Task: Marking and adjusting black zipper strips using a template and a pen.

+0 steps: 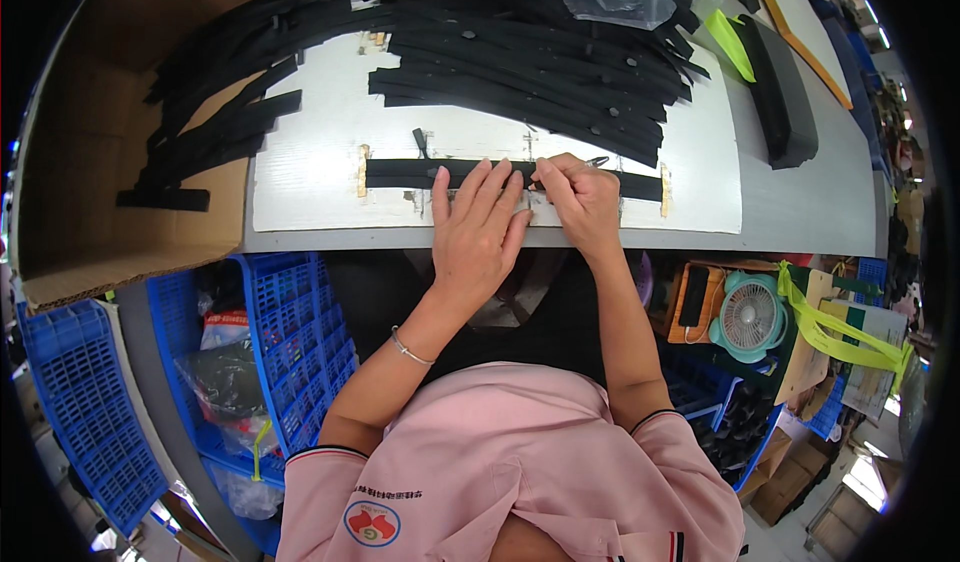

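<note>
The black strap [400, 173] lies flat on the white board [300, 187], its long axis running left to right across you, between 2 tan stops at the board's edges. Your left hand [478, 230] rests flat on the strap's middle, fingers [470, 187] spread wide and pointing away from you, pressing it down. Your right hand [583, 197] sits just right of the left one, fingers pinched narrow on a small metal tool [597, 162] at the strap's upper edge. Both hands touch the strap. The tool's tip and the strap beneath your hands are hidden.
</note>
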`<state>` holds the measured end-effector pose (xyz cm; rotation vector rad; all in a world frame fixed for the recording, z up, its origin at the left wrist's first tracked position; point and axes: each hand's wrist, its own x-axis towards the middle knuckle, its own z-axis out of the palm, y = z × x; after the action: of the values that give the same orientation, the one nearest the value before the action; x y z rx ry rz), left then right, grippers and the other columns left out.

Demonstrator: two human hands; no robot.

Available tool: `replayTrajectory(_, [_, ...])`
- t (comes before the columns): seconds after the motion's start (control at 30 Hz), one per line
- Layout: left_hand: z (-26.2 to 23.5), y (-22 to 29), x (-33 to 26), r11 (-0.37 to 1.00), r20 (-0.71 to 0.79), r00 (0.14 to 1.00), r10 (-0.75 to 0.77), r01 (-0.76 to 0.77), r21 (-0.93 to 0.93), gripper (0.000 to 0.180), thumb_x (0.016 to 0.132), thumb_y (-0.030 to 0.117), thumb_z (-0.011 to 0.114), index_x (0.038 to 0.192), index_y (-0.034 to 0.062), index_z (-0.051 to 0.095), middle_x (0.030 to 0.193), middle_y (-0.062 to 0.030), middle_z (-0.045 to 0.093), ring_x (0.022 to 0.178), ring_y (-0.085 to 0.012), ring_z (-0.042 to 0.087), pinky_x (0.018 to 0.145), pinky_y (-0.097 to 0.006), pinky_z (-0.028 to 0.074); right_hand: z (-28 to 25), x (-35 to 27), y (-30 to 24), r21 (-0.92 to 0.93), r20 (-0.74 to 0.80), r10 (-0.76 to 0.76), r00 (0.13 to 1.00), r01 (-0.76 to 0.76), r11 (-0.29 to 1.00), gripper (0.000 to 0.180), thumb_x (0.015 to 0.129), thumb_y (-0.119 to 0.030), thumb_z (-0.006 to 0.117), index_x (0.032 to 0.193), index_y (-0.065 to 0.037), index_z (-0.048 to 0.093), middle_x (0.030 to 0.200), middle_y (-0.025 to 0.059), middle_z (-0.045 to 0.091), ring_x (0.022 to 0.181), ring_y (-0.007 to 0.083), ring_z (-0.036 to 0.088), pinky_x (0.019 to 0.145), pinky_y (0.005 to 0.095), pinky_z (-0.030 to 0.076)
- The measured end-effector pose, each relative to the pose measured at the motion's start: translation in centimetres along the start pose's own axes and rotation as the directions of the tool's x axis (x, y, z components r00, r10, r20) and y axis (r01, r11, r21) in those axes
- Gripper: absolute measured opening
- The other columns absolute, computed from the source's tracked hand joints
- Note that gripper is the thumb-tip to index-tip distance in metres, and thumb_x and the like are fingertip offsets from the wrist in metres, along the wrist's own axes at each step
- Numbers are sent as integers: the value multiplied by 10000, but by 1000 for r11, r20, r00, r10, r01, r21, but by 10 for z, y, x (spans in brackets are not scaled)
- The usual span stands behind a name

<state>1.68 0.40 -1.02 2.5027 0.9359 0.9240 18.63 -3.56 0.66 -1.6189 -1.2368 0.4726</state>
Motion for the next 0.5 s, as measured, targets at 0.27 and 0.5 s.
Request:
replayTrajectory(0.27, [-4, -3, -4, 990, 2, 999, -36, 36, -139, 445, 911, 153, 759, 1338, 49, 689, 1439, -123, 623, 1388, -316, 531, 1229, -556, 250, -1, -1, -1, 134, 3, 124, 992, -124, 983, 239, 995, -138, 663, 860, 39, 750, 698, 82, 735, 647, 125, 703, 601, 260, 512])
replayTrajectory(0.5, [-45, -44, -9, 981, -136, 973, -185, 191, 36, 508, 934, 157, 744, 1415, 45, 625, 1455, -135, 613, 1433, -335, 491, 1264, -577, 168, 1, -3, 2, 165, -53, 104, 993, -94, 982, 230, 997, -109, 669, 853, 48, 755, 702, 51, 721, 605, 53, 601, 580, 222, 471])
